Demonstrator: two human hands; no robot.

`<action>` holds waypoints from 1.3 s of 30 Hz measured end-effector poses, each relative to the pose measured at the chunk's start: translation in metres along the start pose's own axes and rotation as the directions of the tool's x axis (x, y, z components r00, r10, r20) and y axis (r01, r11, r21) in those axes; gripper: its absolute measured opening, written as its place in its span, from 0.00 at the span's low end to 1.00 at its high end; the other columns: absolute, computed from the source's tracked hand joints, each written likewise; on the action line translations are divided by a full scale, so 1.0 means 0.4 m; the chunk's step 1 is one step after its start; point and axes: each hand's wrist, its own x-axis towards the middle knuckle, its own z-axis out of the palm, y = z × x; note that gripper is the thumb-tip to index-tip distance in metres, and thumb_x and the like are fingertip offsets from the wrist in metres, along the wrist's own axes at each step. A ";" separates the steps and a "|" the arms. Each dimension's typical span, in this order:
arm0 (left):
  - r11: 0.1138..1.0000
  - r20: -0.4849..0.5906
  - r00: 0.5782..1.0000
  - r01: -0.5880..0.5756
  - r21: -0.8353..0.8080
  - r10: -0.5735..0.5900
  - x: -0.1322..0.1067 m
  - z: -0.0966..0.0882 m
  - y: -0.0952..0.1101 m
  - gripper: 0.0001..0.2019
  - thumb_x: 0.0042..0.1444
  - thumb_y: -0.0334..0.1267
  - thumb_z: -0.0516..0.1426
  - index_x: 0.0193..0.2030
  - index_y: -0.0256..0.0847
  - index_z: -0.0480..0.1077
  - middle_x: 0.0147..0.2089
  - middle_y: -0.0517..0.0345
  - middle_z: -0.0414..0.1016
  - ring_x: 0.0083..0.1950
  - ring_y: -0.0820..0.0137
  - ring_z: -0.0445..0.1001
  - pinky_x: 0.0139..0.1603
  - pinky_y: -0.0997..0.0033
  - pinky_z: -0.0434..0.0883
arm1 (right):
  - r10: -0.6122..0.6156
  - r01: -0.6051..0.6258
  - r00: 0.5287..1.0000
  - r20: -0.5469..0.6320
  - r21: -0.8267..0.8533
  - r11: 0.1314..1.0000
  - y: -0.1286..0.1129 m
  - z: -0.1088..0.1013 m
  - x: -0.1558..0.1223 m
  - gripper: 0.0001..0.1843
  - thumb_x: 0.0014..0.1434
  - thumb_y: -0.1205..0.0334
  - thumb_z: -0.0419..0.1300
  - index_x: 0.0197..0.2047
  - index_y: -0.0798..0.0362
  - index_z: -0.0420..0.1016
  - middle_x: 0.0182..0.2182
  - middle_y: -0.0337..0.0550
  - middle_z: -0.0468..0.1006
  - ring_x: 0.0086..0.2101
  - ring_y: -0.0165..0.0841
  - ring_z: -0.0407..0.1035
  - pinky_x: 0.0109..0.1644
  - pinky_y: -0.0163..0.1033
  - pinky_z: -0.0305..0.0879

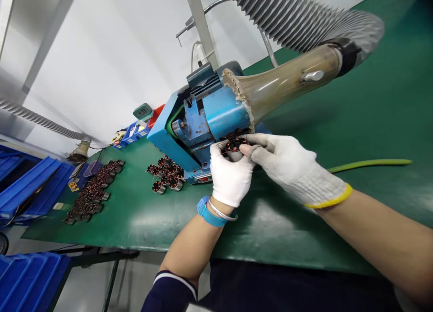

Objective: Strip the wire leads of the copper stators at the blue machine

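Green table [135,217] | blue bins [35,183], contents unclear | fingers [245,149] hold wound core [234,155]

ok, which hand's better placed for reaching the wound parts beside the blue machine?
Left hand, probably: it's nearer the wound parts; the right hand is farther off. Both hold another part.

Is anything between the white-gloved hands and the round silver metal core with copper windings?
Nothing visible: the white-gloved left hand grips the silver metal core directly, with the white-gloved right hand at its rim.
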 end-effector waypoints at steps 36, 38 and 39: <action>0.995 0.049 0.998 0.053 -0.086 -0.049 -0.070 -0.045 -0.034 0.31 0.41 0.36 0.77 0.45 0.43 0.63 0.42 0.60 0.77 0.41 0.70 0.78 0.49 0.65 0.76 | 0.126 -0.137 0.983 -0.133 -0.079 0.987 0.026 -0.005 -0.062 0.21 0.47 0.51 0.74 0.45 0.48 0.83 0.42 0.47 0.87 0.43 0.46 0.81 0.50 0.50 0.81; 0.989 0.031 0.997 0.071 -0.130 -0.068 -0.058 -0.039 -0.030 0.32 0.40 0.36 0.78 0.44 0.43 0.63 0.42 0.60 0.78 0.42 0.70 0.79 0.50 0.65 0.77 | 0.105 -0.114 0.989 -0.104 -0.087 0.990 0.044 0.006 -0.067 0.22 0.49 0.51 0.73 0.47 0.48 0.82 0.45 0.49 0.86 0.46 0.48 0.81 0.55 0.53 0.80; 0.987 0.022 0.997 0.077 -0.143 -0.074 -0.051 -0.035 -0.027 0.32 0.39 0.36 0.78 0.44 0.44 0.63 0.41 0.60 0.78 0.42 0.70 0.80 0.50 0.65 0.77 | 0.101 -0.111 0.989 -0.105 -0.092 0.990 0.051 0.009 -0.067 0.22 0.50 0.51 0.72 0.48 0.48 0.82 0.45 0.50 0.86 0.46 0.49 0.81 0.56 0.54 0.80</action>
